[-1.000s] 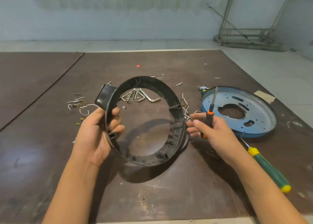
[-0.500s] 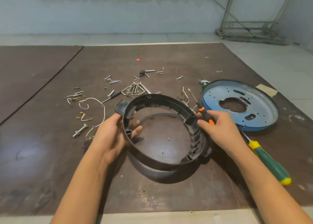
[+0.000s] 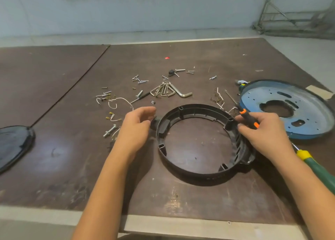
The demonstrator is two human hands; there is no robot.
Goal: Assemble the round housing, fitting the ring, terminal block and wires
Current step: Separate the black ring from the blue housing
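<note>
Cut off at left edge: black round object point(image 3: 14, 145). Handle of green-handled screwdriver point(image 3: 319, 171) runs off right edge, shaft partly behind right hand point(image 3: 262, 132). Handle of orange-black screwdriver point(image 3: 248, 118) partly buried in that hand. Left lug of black ring point(image 3: 195, 111) behind left hand point(image 3: 136, 129); grip there unclear.

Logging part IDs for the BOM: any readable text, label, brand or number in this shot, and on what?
None can be read.
black ring housing: no marking shows.
blue plate: holes only, no print visible.
green screwdriver handle: no brand legible.
orange-black screwdriver in the right hand: no brand legible.
</note>
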